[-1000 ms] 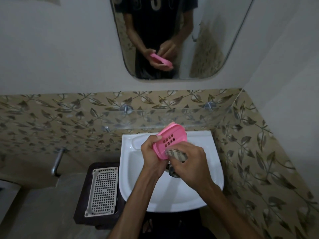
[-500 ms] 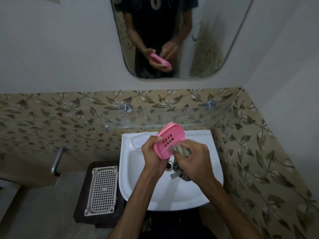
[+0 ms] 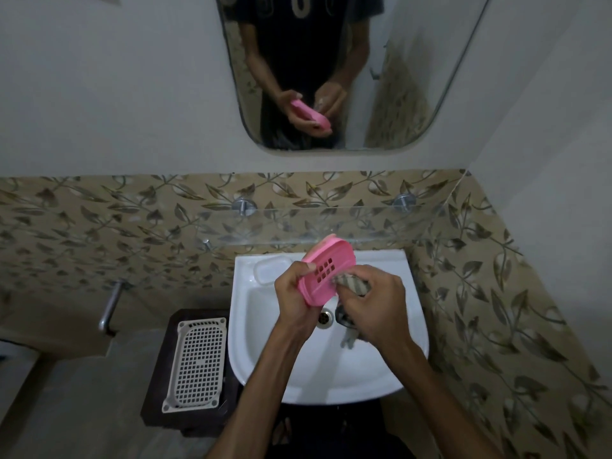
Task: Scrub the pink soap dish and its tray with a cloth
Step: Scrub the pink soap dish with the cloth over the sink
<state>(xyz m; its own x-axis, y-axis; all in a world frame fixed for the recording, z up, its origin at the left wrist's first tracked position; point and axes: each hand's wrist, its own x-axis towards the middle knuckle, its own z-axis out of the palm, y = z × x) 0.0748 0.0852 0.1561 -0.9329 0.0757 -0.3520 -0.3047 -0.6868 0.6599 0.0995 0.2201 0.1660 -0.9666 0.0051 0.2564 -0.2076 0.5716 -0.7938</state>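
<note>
we've got the soap dish [image 3: 326, 270] over the sink [image 3: 331, 376] | cloth [image 3: 352, 282] right of it | slotted tray [image 3: 198, 362] on stool [image 3: 159, 385] left of sink | mirror [image 3: 414, 77] above

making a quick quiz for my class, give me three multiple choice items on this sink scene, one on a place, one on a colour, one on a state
1. Where is the white grid tray?
A. in the sink
B. on the dark stand left of the sink
C. on the glass shelf

2. What colour is the soap dish?
A. pink
B. blue
C. green

3. What is the right hand doing?
A. hanging idle
B. turning a tap
C. gripping the cloth against the dish

Key: 1 B, it lies on the dark stand beside the sink; 2 A, plainly pink; 3 C, the cloth touches the dish held by the left hand.
</note>
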